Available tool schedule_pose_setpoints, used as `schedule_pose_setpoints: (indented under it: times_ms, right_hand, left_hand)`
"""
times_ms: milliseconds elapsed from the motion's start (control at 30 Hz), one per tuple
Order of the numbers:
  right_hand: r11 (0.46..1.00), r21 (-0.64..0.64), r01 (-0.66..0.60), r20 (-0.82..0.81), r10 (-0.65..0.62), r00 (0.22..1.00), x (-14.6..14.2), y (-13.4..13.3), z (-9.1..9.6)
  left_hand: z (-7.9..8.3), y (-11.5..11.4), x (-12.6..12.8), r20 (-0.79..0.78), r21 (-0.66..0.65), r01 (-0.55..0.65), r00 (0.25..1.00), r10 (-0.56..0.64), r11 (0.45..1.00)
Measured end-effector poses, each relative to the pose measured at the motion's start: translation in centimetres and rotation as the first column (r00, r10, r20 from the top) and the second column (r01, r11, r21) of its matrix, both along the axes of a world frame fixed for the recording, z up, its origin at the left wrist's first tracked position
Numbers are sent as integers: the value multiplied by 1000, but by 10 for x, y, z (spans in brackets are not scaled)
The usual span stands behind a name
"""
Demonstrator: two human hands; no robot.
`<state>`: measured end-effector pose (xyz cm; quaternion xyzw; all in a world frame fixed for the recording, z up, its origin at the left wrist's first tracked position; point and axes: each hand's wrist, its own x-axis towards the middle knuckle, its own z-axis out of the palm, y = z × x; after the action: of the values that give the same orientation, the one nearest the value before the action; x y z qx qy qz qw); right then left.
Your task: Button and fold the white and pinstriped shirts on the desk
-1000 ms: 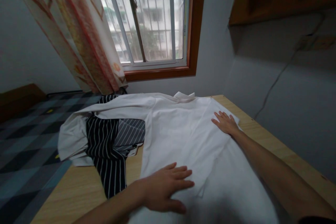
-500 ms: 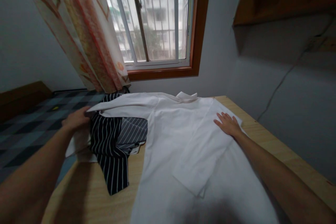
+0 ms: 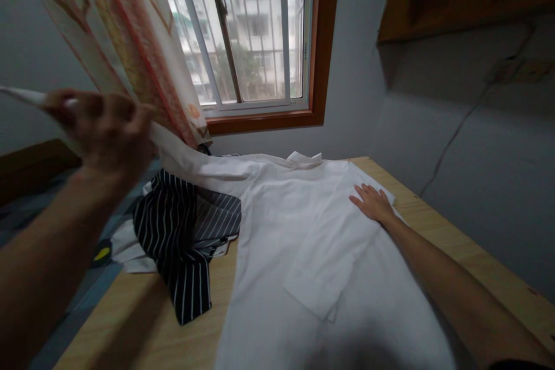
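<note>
A white long-sleeved shirt (image 3: 277,231) lies spread on a wooden table (image 3: 437,231), its collar toward the window. My left hand (image 3: 108,127) is closed around one sleeve and holds it raised above the table's left side; the cuff end trails off to the left. The other sleeve is folded diagonally across the shirt's body. On that folded part, near the shoulder, my right hand (image 3: 372,203) rests flat with fingers spread. Black-and-white striped cloth (image 3: 169,231) lies beside the shirt, under the lifted sleeve.
A bed with a dark checked cover (image 3: 82,300) adjoins the table on the left. Ahead are a window (image 3: 251,40) and a flowered curtain (image 3: 143,40). A wooden shelf (image 3: 433,17) hangs at upper right, with a cable (image 3: 455,139) running down the wall.
My left hand has lifted the sleeve up off the striped cloth, and the sleeve now slants upward to the left. My right hand stays on the shirt.
</note>
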<state>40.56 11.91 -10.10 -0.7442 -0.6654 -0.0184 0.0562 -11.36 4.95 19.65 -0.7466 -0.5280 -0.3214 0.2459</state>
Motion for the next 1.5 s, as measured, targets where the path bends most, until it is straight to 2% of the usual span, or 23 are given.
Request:
schedule_pose_setpoints:
  times_ms: [33, 67, 100, 133, 200, 267, 300, 367, 467, 533, 633, 767, 867, 900, 933, 1000, 1067, 1100, 1133, 1200, 1300, 1400, 1500]
  right_hand:
    - [1000, 11, -1, -7, 1, 1000, 0, -1, 0]
    - [1000, 26, -5, -18, 5, 1000, 0, -2, 1]
    - [999, 46, -15, -31, 17, 999, -1, -4, 2]
    - [997, 70, -39, -46, 42, 998, -2, -7, 3]
    - [984, 123, -127, -93, 139, 986, -8, -15, 6]
    - [954, 165, -252, -199, 283, 938, -20, -28, 10]
    - [935, 181, -304, -278, 345, 896, -27, -37, 13]
    - [912, 195, -362, -446, 411, 795, -43, -59, 20]
    - [894, 181, -410, -586, 433, 685, -64, -98, 32]
    - [876, 157, -456, -596, 452, 663, -74, -122, 41]
    - [896, 88, -435, -600, 396, 695, -83, -148, 49]
    - [919, -9, -394, -683, 282, 674, -87, -161, 59]
    - [941, 209, -267, -604, 339, 721, -74, -163, 81]
    - [913, 356, -199, -533, 373, 759, -66, -164, 92]
    - [844, 516, -147, -439, 408, 801, -56, -166, 102]
    - [607, 779, -156, -184, 459, 869, -37, -173, 120]
    - [408, 852, -328, 95, 495, 864, -22, -181, 126]
    - [374, 821, -431, 204, 513, 834, -17, -186, 124]
    - [381, 763, -523, 282, 532, 799, -14, -191, 118]
    - [462, 601, -652, 353, 578, 736, -12, -200, 100]
    - [571, 418, -707, 327, 631, 703, -16, -215, 70]
    - [665, 334, -668, 154, 660, 735, -18, -229, 53]
    - [771, 297, -564, -136, 618, 774, -15, -235, 48]
  left_hand:
    - [-12, -15, 28, -213, 147, 28, 977, 4, 989]
    - [-31, -31, 55, -427, 178, 181, 900, -89, 967]
    - [-55, -49, 78, -616, 95, 399, 743, -262, 912]
    - [-81, -65, 98, -710, -33, 585, 557, -430, 810]
    - [-133, -89, 121, -708, -238, 814, 228, -669, 530]
    - [-170, -94, 125, -654, -327, 815, 170, -737, 478]
    - [-180, -88, 122, -636, -338, 791, 207, -743, 510]
    - [-184, -66, 112, -599, -314, 691, 388, -701, 651]
    - [-172, -18, 98, -500, -241, 427, 715, -489, 872]
    - [-165, 13, 93, -434, -205, 246, 845, -313, 947]
    - [-165, 49, 90, -379, -204, 41, 918, -117, 978]
    - [-170, 76, 87, -405, -281, -99, 914, -25, 955]
    - [-170, 85, 81, -351, -190, -113, 936, 40, 975]
    - [-170, 86, 78, -331, -145, -112, 942, 59, 983]
    - [-170, 87, 74, -313, -104, -113, 947, 75, 988]
    - [-172, 87, 68, -303, -69, -107, 950, 81, 992]
    - [-175, 86, 63, -328, -90, -76, 944, 42, 993]
    - [-176, 84, 61, -348, -110, -52, 937, 11, 993]
    - [-177, 83, 59, -373, -133, -27, 928, -24, 991]
    - [-178, 80, 57, -437, -178, 23, 894, -101, 984]
    - [-178, 78, 54, -531, -269, 119, 810, -250, 956]
    - [-174, 81, 50, -544, -365, 171, 759, -359, 915]
    - [-167, 83, 50, -508, -446, 145, 772, -383, 883]
